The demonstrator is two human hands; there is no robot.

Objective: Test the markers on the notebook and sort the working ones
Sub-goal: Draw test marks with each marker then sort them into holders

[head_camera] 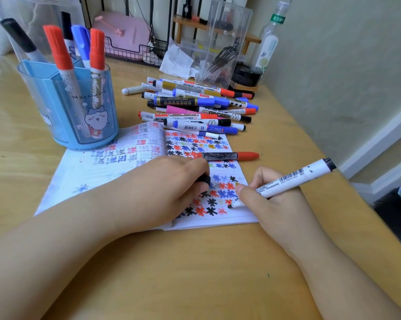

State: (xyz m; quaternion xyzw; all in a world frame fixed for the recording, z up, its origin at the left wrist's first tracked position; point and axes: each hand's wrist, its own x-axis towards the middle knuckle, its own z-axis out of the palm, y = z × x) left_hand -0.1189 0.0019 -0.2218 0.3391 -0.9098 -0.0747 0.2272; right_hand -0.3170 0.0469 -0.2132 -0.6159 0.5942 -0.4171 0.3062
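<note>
Wooden surface (pixel 194 273): L hand (pixel 171 183) pins notebook (pixel 218 218), gripping black cap (pixel 204 180); R hand (pixel 273 199) pinches marker (pixel 291 179), tip on page for test stroke.

We read "Hachiware" on the blue pen holder (pixel 68 105), well left of and beyond our grip. "WHITEBOARD" runs along one marker in the pile (pixel 194 107) beyond our hands. The marker (pixel 287 179) we grip bears a barcode, digits unreadable.

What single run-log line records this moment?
right hand: holds black marker, tip on notebook | left hand: holds black cap
</note>
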